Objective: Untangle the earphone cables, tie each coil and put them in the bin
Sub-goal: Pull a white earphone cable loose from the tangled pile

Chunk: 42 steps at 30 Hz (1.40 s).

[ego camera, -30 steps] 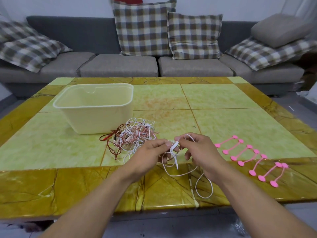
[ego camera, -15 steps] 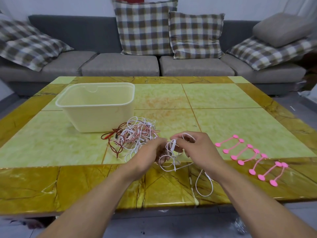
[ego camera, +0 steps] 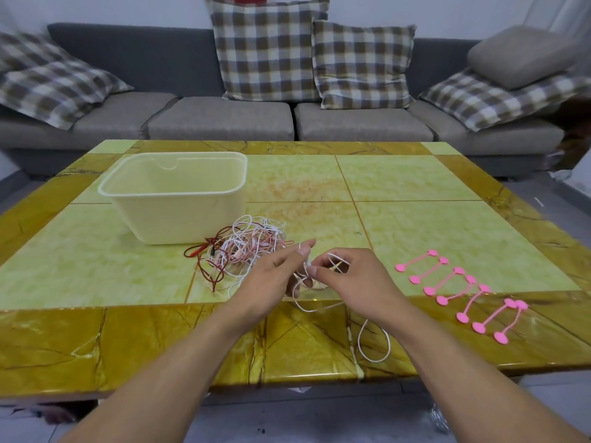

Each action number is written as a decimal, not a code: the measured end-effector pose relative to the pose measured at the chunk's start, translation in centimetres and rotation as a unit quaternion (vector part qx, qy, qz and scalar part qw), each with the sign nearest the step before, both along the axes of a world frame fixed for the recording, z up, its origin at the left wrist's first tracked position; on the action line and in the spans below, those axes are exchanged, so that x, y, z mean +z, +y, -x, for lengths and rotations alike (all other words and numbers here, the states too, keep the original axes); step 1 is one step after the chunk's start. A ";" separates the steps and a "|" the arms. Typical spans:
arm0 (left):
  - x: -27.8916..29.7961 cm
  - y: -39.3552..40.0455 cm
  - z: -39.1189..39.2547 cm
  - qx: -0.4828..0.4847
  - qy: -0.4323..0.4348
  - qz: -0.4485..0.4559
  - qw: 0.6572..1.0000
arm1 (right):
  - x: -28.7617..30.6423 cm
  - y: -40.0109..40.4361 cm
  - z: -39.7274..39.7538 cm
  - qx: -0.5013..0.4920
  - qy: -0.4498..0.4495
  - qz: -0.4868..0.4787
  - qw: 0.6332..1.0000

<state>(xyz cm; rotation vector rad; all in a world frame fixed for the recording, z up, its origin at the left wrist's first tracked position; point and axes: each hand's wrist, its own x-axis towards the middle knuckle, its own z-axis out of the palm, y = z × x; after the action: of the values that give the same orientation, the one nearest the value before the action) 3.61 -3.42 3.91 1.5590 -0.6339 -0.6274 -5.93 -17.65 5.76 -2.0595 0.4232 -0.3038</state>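
1. the right hand (ego camera: 358, 282) hovers just above the table (ego camera: 415, 180), fingers curled, pinching a white earphone cable (ego camera: 315, 306) between thumb and fingertips.
2. the left hand (ego camera: 271, 279) sits right beside it, almost touching. its index finger and thumb stretch forward, and a strand of the same white cable runs across the fingertips. whether the lower fingers also grip the cable i cannot tell, as they are tucked behind the palm.
3. from between the two hands the white cable droops onto the table's near amber border, sweeps under the right wrist and ends in a loose loop close to the table's front edge.
4. just beyond the left hand, on the table's pale green part, lies the tangle of cables (ego camera: 246, 251): white, pinkish and dark red wires all knotted into one heap, with a red strand trailing off on the left side.
5. behind that heap, touching or nearly touching it, stands the cream bin (ego camera: 172, 215), open at the top, nothing visible inside.
6. to the right of the right hand, well apart from the tangle, a row of pink cable ties (ego camera: 457, 292) lies flat on the table, running diagonally toward its near right corner.
7. past the table's far edge stands a grey sofa (ego camera: 220, 119) with checked cushions (ego camera: 268, 49) propped along its back.
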 end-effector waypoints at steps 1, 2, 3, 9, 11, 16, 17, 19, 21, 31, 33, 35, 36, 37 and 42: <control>-0.1 0.0 -0.1 0.011 -0.004 0.007 1.000 | 0.0 0.0 0.0 -0.004 -0.014 -0.019 1.000; -0.1 0.0 -0.2 0.024 -0.006 0.015 1.000 | 0.1 0.1 -0.1 -0.013 -0.034 -0.043 0.998; -0.1 0.0 -0.2 0.042 -0.005 0.023 0.999 | 0.1 0.0 -0.1 -0.022 -0.055 -0.065 0.996; 0.6 0.2 -0.7 0.109 0.006 0.056 0.992 | 0.3 -0.1 0.0 -0.025 -0.075 -0.116 0.990; 0.6 0.4 -0.6 0.091 -0.004 0.048 0.995 | 0.2 0.2 0.0 -0.018 -0.063 -0.110 0.992; 0.3 0.4 0.0 0.047 -0.052 0.025 0.997 | -0.4 0.3 -0.3 0.001 -0.027 -0.062 0.998; 0.3 0.4 -0.1 0.044 -0.055 0.025 0.997 | -0.5 0.3 -0.3 0.006 -0.018 -0.047 0.999; 0.2 0.4 -0.1 0.045 -0.049 0.028 0.997 | -0.7 0.2 -0.2 0.020 -0.006 -0.026 0.999; 0.1 0.3 -0.1 0.059 -0.051 0.025 0.997 | -0.6 0.2 -0.2 0.023 -0.011 -0.020 0.999; 0.7 0.3 0.0 0.188 -0.073 0.073 0.977 | 0.6 -0.1 0.0 -0.081 -0.035 -0.253 0.963; 0.9 0.4 0.1 0.211 -0.066 0.087 0.971 | 0.8 -0.1 0.1 -0.090 -0.030 -0.279 0.956; 0.9 0.4 -0.1 0.226 -0.066 0.089 0.968 | 0.8 -0.2 0.2 -0.100 -0.021 -0.294 0.950; 0.8 0.3 -0.2 0.232 -0.075 0.084 0.966 | 0.8 -0.2 0.2 -0.107 -0.014 -0.296 0.949; 0.7 0.3 -0.2 0.236 -0.085 0.076 0.965 | 0.7 -0.3 0.2 -0.115 -0.007 -0.297 0.948; -0.2 0.1 -0.7 0.211 -0.094 0.048 0.972 | 1.0 -0.4 -0.2 -0.123 -0.022 -0.363 0.923</control>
<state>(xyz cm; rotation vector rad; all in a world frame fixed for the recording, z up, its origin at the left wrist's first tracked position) 4.28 -3.33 3.70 1.6095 -0.4443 -0.1287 -5.76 -18.03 6.75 -1.2718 0.6548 -0.2852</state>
